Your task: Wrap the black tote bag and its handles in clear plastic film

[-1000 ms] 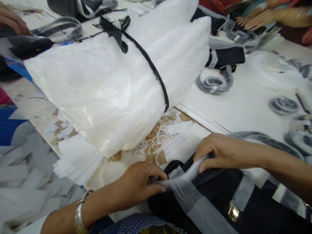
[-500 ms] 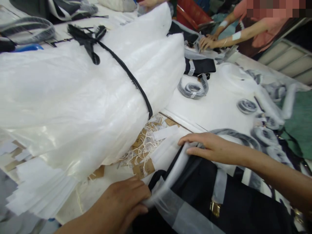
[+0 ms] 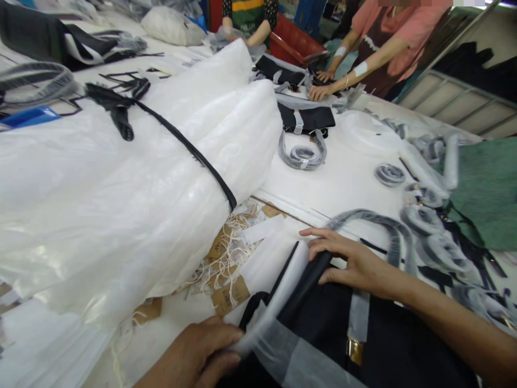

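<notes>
A black bag (image 3: 399, 339) lies at the lower right, with a gold clasp (image 3: 355, 351) and a film-wrapped strap over its front. White foam sheeting (image 3: 278, 293) lines the bag's opening, and cloudy plastic film crosses the near side. At the near left corner, my left hand (image 3: 197, 350) pinches the foam-lined edge between thumb and fingers. My right hand (image 3: 353, 261) grips the black rim at the far corner, thumb on the near side and forefinger stretched out. A wrapped handle (image 3: 363, 215) arches behind it.
A big stack of white plastic bags (image 3: 141, 199), tied across by a black zip strip (image 3: 189, 145), fills the left. Brown tags with strings (image 3: 230, 295) lie beside it. Wrapped strap coils (image 3: 390, 175) sit to the right. Two co-workers' hands (image 3: 321, 89) work at the back.
My right hand has slid back from the white foam onto the black rim, its fingers spreading more. My left hand keeps its hold. The view has shifted, showing more of the far side.
</notes>
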A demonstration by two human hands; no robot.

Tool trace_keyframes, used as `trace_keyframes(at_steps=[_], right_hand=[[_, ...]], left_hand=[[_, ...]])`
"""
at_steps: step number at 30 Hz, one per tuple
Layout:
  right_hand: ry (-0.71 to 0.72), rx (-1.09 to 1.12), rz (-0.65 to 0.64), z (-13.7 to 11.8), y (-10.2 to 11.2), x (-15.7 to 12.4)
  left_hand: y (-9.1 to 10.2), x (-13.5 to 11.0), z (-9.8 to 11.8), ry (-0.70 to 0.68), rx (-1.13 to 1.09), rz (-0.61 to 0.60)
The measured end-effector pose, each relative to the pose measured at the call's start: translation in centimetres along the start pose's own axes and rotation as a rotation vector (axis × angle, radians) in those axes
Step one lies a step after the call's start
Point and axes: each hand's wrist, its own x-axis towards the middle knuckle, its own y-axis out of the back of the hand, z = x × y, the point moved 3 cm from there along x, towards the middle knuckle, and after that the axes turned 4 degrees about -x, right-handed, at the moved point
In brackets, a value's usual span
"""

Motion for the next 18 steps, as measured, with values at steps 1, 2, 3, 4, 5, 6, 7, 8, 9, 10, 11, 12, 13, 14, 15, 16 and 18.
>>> trace_keyframes(at_steps=[1, 2, 3, 4, 5, 6, 7, 8, 9, 10, 11, 12, 13, 14, 15, 16, 18], right_hand=[[0.002, 0.010, -0.010, 0.0, -0.1, 0.2], [-0.011, 0.030, -0.014, 0.1, -0.2, 0.4], [-0.033, 0.054, -0.018, 0.1, -0.3, 0.6], [-0.057, 0.080, -0.024, 0.1, -0.4, 0.8], [-0.079, 0.106, -0.026, 0.1, -0.5, 0.9], [-0.099, 0.132, -0.029, 0.0, -0.6, 1.0], [-0.120, 0.157, -0.034, -0.1, -0.7, 1.0], [-0.142, 0.180, -0.037, -0.3, -0.8, 1.0], [-0.167, 0.197, -0.036, -0.3, -0.9, 0.9], [-0.191, 0.209, -0.031, -0.3, -1.0, 0.8], [-0.213, 0.213, -0.025, -0.3, -1.1, 0.7], [-0.233, 0.211, -0.022, -0.1, -1.2, 0.6], [-0.251, 0.204, -0.019, 0.2, -1.3, 0.5], [-0.267, 0.198, -0.021, 0.5, -1.4, 0.3], [-0.282, 0.195, -0.025, 0.9, -1.5, 0.2], [-0.295, 0.195, -0.029, 1.4, -1.6, 0.0], [-0.305, 0.192, -0.034, 2.3, -1.6, -0.3]], left_hand=[[0.0, 0.1, 0.0, -0.023, 0.011, -0.012], [0.0, 0.2, 0.0, -0.043, 0.014, -0.027], [0.0, 0.2, 0.0, -0.056, 0.014, -0.039], [0.1, 0.3, -0.1, -0.055, 0.014, -0.046], [0.1, 0.2, -0.1, -0.043, 0.016, -0.052], [0.2, 0.1, -0.2, -0.022, 0.017, -0.056], [0.4, 0.0, -0.2, -0.002, 0.020, -0.065], [0.6, -0.2, -0.2, 0.022, 0.027, -0.075], [0.8, -0.4, -0.2, 0.046, 0.040, -0.083], [1.1, -0.7, -0.1, 0.068, 0.055, -0.092], [1.4, -0.9, -0.1, 0.078, 0.069, -0.098], [1.8, -1.2, -0.1, 0.076, 0.083, -0.100], [2.1, -1.4, -0.1, 0.061, 0.093, -0.105], [2.4, -1.7, 0.0, 0.037, 0.103, -0.110], [2.7, -1.9, 0.0, 0.002, 0.111, -0.112], [2.8, -2.1, -0.1, -0.030, 0.125, -0.108], [3.0, -2.3, -0.1, -0.072, 0.164, -0.076]])
